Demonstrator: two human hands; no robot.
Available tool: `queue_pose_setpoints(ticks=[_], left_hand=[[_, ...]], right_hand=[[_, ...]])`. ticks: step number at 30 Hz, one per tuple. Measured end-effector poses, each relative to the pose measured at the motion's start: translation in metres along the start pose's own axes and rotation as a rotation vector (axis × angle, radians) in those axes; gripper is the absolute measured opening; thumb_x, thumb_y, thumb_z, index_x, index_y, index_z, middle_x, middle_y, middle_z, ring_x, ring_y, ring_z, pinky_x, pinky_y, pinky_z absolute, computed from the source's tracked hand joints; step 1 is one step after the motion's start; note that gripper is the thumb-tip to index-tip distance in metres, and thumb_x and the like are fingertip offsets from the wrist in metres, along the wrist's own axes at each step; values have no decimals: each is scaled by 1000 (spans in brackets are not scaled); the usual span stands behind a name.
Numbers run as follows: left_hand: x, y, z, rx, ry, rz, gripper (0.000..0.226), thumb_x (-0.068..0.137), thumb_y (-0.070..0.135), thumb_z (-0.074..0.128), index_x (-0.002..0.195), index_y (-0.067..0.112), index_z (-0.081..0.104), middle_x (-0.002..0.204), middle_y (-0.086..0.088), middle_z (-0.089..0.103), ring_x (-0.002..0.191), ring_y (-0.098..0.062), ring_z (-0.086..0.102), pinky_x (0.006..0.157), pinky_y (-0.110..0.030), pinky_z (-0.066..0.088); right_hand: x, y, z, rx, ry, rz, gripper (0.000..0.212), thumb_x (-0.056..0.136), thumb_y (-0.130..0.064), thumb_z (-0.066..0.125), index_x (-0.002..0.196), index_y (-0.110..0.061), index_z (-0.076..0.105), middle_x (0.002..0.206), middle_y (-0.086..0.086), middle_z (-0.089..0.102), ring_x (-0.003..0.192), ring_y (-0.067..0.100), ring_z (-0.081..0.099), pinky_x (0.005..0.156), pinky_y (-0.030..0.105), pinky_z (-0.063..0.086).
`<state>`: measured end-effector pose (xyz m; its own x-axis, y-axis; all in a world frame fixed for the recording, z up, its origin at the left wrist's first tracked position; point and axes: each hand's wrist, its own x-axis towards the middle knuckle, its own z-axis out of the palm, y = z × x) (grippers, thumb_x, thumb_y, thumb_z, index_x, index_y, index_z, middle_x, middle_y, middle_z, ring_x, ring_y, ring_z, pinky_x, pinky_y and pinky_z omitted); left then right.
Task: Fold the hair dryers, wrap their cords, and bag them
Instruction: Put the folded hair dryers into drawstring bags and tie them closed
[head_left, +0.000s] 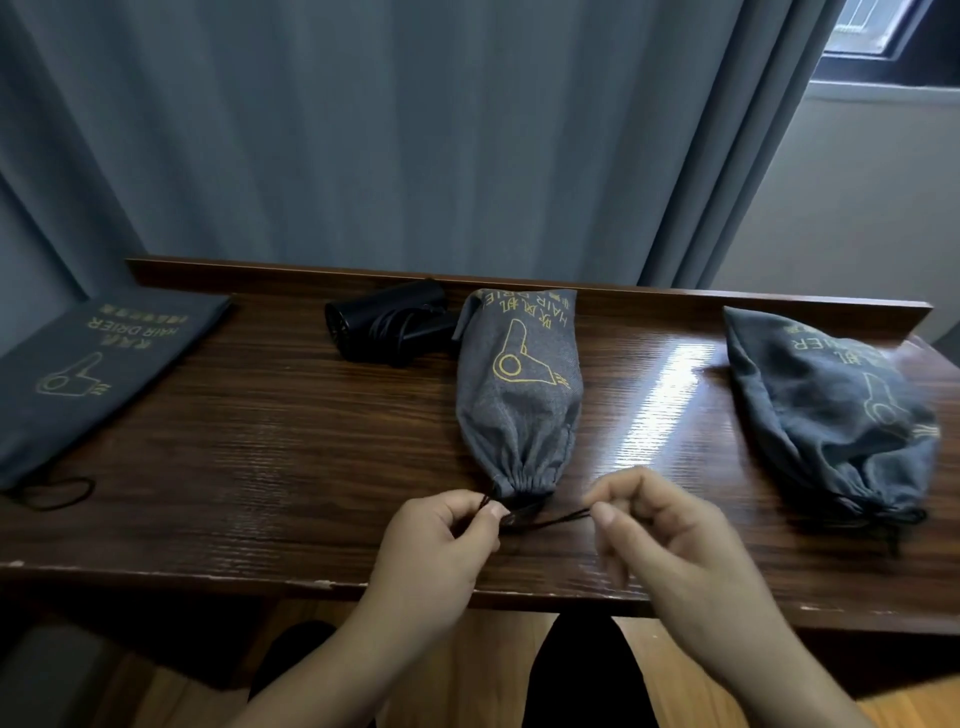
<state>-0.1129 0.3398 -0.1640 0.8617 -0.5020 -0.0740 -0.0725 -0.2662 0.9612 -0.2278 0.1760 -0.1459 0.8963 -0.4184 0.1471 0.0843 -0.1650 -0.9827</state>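
— Both hands are pinching the drawstring: the left hand (441, 535) has it between thumb and forefinger right at the gathered mouth of the middle bag (519, 395), and the right hand (660, 525) pinches the black cord (556, 519) a little way out to the side.

— Where's that bag sitting?

— Flat on the wooden table (260, 441), near the front edge, mouth toward the person, printed side up. It looks filled out, so I'd judge a dryer is inside and the neck is being cinched.

— Will it fight back?

— I doubt it. Soft cloth puckers easily, and the cord is thin and slack, so it likely needs a firm fingertip pinch or it slips. The weight is in the body, so holding by the neck while pulling the cord seems sensible.

— And the others?

— One black hair dryer (387, 325) with its cord wrapped lies at the back, touching the middle bag's far end. An empty flat bag (98, 364) lies at the left, and a bulging, closed bag (831, 415) sits at the right, well apart.
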Motion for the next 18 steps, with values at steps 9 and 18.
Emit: queue_pose_setpoints(ticks=[9,18], left_hand=[[3,-6,4,-19,17,14,17,90,4,69,82,18,76,65,14,71,60,5,60,60,-10,43],[3,-6,2,-160,-26,-10,17,94,-2,61,91,11,72,72,-4,74,47,5,55,51,-6,38]], right_hand=[[18,1,21,-43,-10,72,30,98,1,59,91,-24,75,82,5,75,55,16,56,50,25,47],[25,20,34,-295,-69,149,30,95,-10,65,88,-37,56,82,-5,75,50,10,56,50,21,41]])
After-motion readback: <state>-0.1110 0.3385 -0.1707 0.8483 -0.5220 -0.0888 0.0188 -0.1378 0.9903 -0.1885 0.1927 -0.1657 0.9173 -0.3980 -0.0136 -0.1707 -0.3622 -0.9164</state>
